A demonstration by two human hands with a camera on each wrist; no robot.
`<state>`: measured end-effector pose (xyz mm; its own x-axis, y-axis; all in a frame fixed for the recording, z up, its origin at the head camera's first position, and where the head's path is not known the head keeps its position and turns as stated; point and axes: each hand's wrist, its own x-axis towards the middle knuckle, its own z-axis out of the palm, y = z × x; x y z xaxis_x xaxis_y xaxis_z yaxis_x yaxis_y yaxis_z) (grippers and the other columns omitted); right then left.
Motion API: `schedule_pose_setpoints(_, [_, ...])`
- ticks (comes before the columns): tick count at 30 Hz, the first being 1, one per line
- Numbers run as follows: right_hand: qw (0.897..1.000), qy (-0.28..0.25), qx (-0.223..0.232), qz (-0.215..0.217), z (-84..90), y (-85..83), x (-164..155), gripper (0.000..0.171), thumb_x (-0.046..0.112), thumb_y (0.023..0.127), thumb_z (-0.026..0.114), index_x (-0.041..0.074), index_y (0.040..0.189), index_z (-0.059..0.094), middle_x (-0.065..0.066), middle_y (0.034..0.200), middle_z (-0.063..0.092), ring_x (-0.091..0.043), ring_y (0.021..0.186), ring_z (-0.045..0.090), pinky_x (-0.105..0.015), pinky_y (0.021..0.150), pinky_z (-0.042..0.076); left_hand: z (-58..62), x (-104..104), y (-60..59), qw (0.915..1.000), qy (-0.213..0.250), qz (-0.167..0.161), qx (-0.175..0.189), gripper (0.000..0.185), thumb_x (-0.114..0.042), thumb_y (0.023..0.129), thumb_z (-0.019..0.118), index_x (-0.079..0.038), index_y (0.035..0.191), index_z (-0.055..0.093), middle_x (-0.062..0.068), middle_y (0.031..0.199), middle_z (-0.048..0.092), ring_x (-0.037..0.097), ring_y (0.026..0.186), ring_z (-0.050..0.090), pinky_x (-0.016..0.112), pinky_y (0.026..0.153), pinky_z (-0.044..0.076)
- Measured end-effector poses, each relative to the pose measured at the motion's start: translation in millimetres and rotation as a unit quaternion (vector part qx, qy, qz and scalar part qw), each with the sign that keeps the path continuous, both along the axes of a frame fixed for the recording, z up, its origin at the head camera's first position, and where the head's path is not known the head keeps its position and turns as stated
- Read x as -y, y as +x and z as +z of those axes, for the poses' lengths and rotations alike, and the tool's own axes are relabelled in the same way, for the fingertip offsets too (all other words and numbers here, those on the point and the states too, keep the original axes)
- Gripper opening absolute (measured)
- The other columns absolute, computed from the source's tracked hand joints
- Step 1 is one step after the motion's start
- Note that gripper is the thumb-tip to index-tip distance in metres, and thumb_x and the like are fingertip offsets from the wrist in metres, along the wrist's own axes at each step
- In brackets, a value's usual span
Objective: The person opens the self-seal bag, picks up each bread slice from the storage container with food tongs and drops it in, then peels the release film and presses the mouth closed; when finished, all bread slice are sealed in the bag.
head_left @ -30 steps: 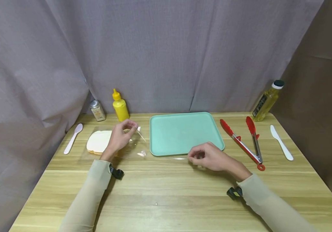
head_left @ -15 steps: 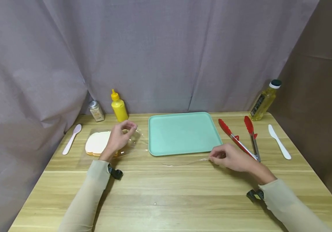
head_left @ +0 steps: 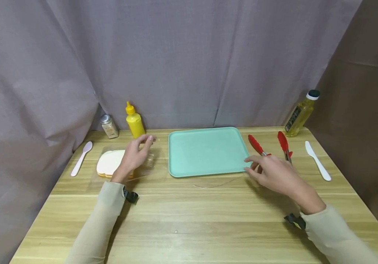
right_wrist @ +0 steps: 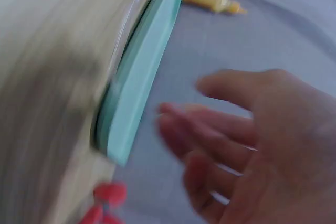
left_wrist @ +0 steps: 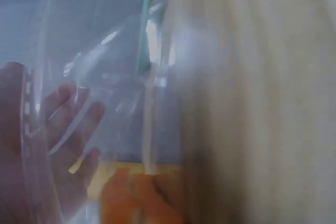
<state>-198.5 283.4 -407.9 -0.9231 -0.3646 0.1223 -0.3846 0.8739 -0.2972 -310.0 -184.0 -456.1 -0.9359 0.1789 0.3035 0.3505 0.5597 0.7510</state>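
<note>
A stack of sliced bread (head_left: 111, 162) with orange-brown crust lies at the left inside clear plastic film (head_left: 150, 161). Over its right side, my left hand (head_left: 134, 157) has its thumb and fingers parted. In the left wrist view, its fingers (left_wrist: 79, 129) show extended behind the see-through film. My right hand (head_left: 276, 174) is at the near right corner of the green tray (head_left: 208, 152), fingers apart and loosely bent with nothing between them. A thin clear strip (head_left: 210, 187) runs along the table in front of the tray, its right end near that hand.
Red-tipped tongs (head_left: 284, 143) lie right of the tray, partly behind the right hand, with a white knife (head_left: 318, 161) beyond. An oil bottle (head_left: 300, 115) leans at back right. A yellow squeeze bottle (head_left: 135, 123), seasoning jar (head_left: 109, 126) and white spoon (head_left: 81, 158) are at left.
My right hand has moved right, drawing out the clear strip, and has opened its pinch. The left hand has stayed in place and parted its thumb and fingers.
</note>
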Motion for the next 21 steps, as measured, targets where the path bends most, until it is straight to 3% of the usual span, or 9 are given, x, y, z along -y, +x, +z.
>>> schedule_pose_setpoints(6, [0.991,-0.112,0.009,0.075,-13.4,1.7,64.2,0.017,0.024,0.103,0.076,0.015,0.117,0.081,0.009,0.088,0.08,0.0,0.076,0.07,-0.027,0.069,0.06,15.9,5.7,-0.6,0.9997,-0.012,0.005,-0.022,0.042,-0.038,0.116,0.051,-0.008,0.138,0.071,0.014,0.139,0.074,0.036,0.137,0.064,0.058,0.122,0.047])
schedule_pose_setpoints(11, [0.98,-0.115,0.036,0.16,-31.4,9.0,130.2,0.019,0.027,0.105,0.072,0.016,0.118,0.081,0.011,0.091,0.08,0.004,0.079,0.069,-0.024,0.075,0.061,31.2,12.2,-8.8,0.9976,-0.054,-0.02,-0.038,0.032,-0.019,0.114,0.054,-0.002,0.136,0.07,0.019,0.135,0.075,0.038,0.13,0.068,0.06,0.116,0.05])
schedule_pose_setpoints(14, [0.97,-0.114,0.051,0.209,-40.8,8.2,165.8,0.023,0.028,0.107,0.069,0.015,0.121,0.08,0.009,0.095,0.081,0.006,0.081,0.068,-0.02,0.076,0.06,39.3,17.4,-15.8,0.9932,-0.103,-0.045,-0.032,0.032,-0.001,0.108,0.052,0.0,0.134,0.07,0.021,0.132,0.075,0.04,0.123,0.07,0.059,0.109,0.054])
schedule_pose_setpoints(18, [0.952,-0.162,0.106,0.236,-48.2,1.2,204.1,0.028,0.028,0.109,0.065,0.011,0.127,0.078,0.005,0.098,0.082,0.002,0.08,0.071,-0.019,0.076,0.06,41.9,22.4,-25.7,0.981,-0.167,-0.1,-0.001,0.051,0.014,0.092,0.043,0.007,0.135,0.068,0.026,0.133,0.073,0.046,0.12,0.068,0.058,0.106,0.056])
schedule_pose_setpoints(21, [0.925,-0.245,0.2,0.209,-52.6,-5.1,229.7,0.033,0.032,0.111,0.062,0.006,0.124,0.078,-0.001,0.094,0.082,-0.008,0.074,0.075,-0.023,0.07,0.062,40.7,24.1,-30.0,0.9698,-0.198,-0.138,0.035,0.055,0.014,0.089,0.042,0.008,0.139,0.066,0.027,0.137,0.071,0.047,0.127,0.065,0.06,0.112,0.053])
